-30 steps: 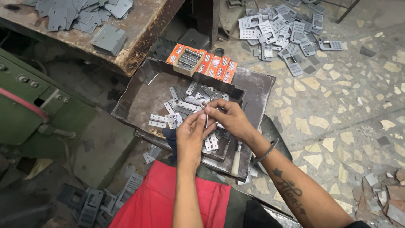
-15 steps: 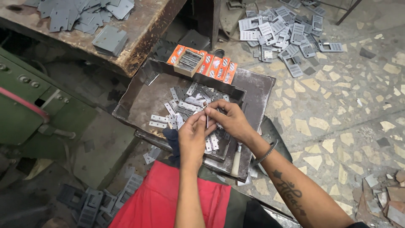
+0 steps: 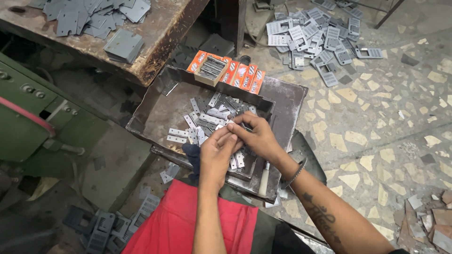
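Both hands meet over the near edge of the tray (image 3: 155, 113). Left hand (image 3: 217, 153) fingers (image 3: 225, 136) pinched on a small flat metal strip (image 3: 231, 123); right hand (image 3: 256, 136) fingers (image 3: 241, 128) pinched on the same strip from the other side, fingertips touching. Whether it is one strip or a few stacked, cannot tell; the hands cover most of it.

Just beyond the fingers: a loose heap of like strips (image 3: 214, 113), grey with holes, spread across the middle of the tray toward its far right corner. Two strips (image 3: 178, 135) lie apart at the left of the heap. A dark cloth (image 3: 190, 153) sits at the tray's near edge, under the left wrist.

Far edge of tray: a row of orange boxes (image 3: 245, 77), one open box (image 3: 211, 69) full of strips.

A pale handle (image 3: 263, 181) lies at the near right, beside the right wrist with its bangle (image 3: 296, 171).

Judgement: step in hand looks like gathering or squaring strips between the fingers. The next move would call for a firm pinch so none slips, and the edges kept flush.

Farther out: rusty surface (image 3: 160, 42) with grey plates (image 3: 123, 44); slotted plates (image 3: 315, 35) on the floor.
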